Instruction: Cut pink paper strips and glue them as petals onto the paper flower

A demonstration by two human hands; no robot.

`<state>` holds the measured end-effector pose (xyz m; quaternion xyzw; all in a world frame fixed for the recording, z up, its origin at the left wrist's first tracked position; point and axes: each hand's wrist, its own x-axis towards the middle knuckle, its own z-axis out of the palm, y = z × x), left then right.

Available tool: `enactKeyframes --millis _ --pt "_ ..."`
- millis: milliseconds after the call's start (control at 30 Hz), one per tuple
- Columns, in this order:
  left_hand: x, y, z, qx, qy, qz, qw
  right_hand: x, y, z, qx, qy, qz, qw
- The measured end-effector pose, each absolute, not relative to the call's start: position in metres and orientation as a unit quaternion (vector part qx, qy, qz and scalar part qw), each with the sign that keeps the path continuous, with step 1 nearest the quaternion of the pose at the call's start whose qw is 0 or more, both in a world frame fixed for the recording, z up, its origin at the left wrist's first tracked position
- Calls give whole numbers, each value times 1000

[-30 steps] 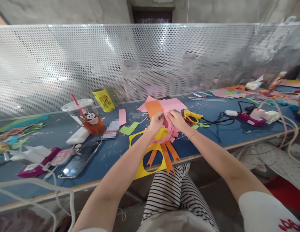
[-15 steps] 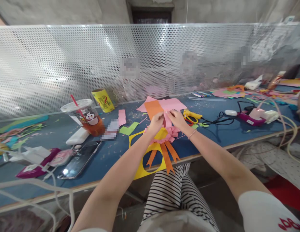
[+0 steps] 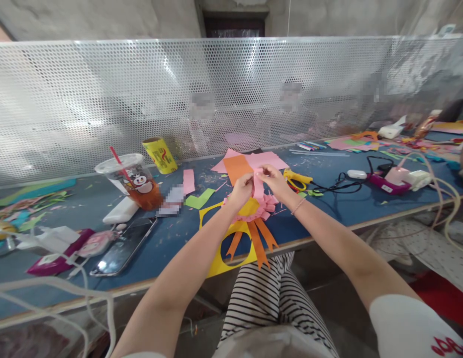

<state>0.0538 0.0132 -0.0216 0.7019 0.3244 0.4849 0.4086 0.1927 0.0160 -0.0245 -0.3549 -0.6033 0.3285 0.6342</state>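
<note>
Between my fingers is a small pink paper strip (image 3: 258,189). My left hand (image 3: 243,189) pinches its left side, and my right hand (image 3: 273,180) grips its upper right end; both hands are closed. Just below them lies a pink fringed paper rosette (image 3: 267,206) with a yellow middle, partly covered by my left hand and wrist. Orange paper ribbons (image 3: 258,243) with notched ends hang from it toward the table edge. Under it is a yellow sheet (image 3: 215,263) with round holes cut out. Behind my hands lie an orange paper piece (image 3: 235,169) and pink sheets (image 3: 270,160).
Yellow-handled scissors (image 3: 296,178) lie right of my hands, beside a black cable (image 3: 337,185). To the left stand a drink cup (image 3: 141,181) with a red straw and a yellow roll (image 3: 160,156); a phone (image 3: 123,248) lies nearer. A perforated metal screen (image 3: 231,89) closes the back.
My right hand has shifted slightly up and to the right, and more of the pink strip shows between my hands. The left hand stays nearly in place.
</note>
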Motion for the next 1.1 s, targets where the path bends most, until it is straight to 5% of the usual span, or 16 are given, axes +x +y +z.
enactKeyframes --millis 367,1100 --pt "57 -5 -9 634 334 512 474 196 16 -23 -327 -572 364 658" --pt "56 -2 -6 681 374 514 363 198 14 -18 -303 -536 396 681"
